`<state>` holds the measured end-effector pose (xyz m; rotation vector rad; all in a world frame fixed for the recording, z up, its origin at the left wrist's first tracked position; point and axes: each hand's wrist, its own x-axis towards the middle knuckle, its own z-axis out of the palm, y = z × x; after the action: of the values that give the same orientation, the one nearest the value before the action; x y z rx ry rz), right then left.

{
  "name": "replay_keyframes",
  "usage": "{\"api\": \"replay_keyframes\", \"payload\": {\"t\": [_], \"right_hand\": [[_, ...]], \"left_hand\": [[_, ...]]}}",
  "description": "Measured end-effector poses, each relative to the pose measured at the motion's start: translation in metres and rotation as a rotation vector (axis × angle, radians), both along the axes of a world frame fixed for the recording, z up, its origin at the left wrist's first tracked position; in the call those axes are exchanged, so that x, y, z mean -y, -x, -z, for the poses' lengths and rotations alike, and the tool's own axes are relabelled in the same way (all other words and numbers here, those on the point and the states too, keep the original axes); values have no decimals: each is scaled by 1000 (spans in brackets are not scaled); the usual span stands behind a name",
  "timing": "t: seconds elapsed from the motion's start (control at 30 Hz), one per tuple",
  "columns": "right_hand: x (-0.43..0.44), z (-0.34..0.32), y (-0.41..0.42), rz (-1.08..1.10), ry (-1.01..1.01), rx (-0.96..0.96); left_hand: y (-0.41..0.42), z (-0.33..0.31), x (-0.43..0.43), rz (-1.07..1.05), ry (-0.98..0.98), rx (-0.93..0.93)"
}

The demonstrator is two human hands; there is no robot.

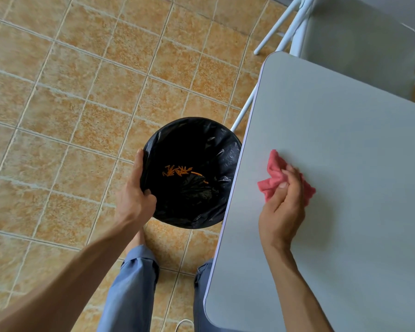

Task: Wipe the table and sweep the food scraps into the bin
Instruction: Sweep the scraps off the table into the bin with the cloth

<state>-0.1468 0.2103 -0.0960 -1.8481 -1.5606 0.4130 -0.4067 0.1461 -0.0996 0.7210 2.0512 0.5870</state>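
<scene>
A round bin (225, 152) lined with a black bag stands on the floor against the left edge of the grey table (345, 144). Orange food scraps (180, 170) lie at its bottom. My left hand (135, 195) grips the bin's near-left rim. My right hand (283, 207) rests on the tabletop close to its left edge, fingers closed on a crumpled pink cloth (277, 176). The cloth lies flat against the table surface. No scraps show on the visible tabletop.
Orange floor tiles (70, 104) spread to the left. White table legs (243, 110) and a second grey surface (359, 39) stand at the back right. My legs in blue trousers (132, 288) are below the bin, beside the table's near corner.
</scene>
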Motion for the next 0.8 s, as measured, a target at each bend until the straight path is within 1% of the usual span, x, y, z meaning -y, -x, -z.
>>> {"api": "replay_keyframes", "payload": {"t": [0.07,0.1,0.27,0.37,0.43,0.5,0.53,0.57,0.6,0.63,0.67,0.7,0.73,0.8], "right_hand": [[-3,-13,7,38,39,-248],[-4,-19,8,43,53,-333],[-4,-46,1,67,29,-300],[-3,-59,-13,52,14,-318],[-5,-66,-17,-69,38,-335],[-6,-62,-15,-291,106,-362],[-5,-56,-15,-383,131,-286],[-3,-47,-15,-410,137,-109],[-1,-36,-19,-426,135,123],[2,-26,-22,-420,143,282],[2,-20,-24,-422,156,331],[1,-15,-27,-430,140,327],[0,-12,-27,-432,104,307],[-3,-12,-27,-342,62,208]], "left_hand": [[-1,2,2,-5,-3,1],[-1,2,2,-6,-6,6],[1,7,4,22,-17,20],[1,6,3,32,-8,9],[0,4,2,31,-2,7],[-1,4,2,36,-2,-15],[-1,5,2,47,-5,-28],[-1,5,2,58,-7,-34],[-1,6,2,66,-6,-34],[-2,6,2,71,-6,-32],[-2,5,2,75,-9,-30],[-3,5,2,76,-12,-29],[-3,5,2,76,-14,-28],[-3,5,2,84,-13,-30]]}}
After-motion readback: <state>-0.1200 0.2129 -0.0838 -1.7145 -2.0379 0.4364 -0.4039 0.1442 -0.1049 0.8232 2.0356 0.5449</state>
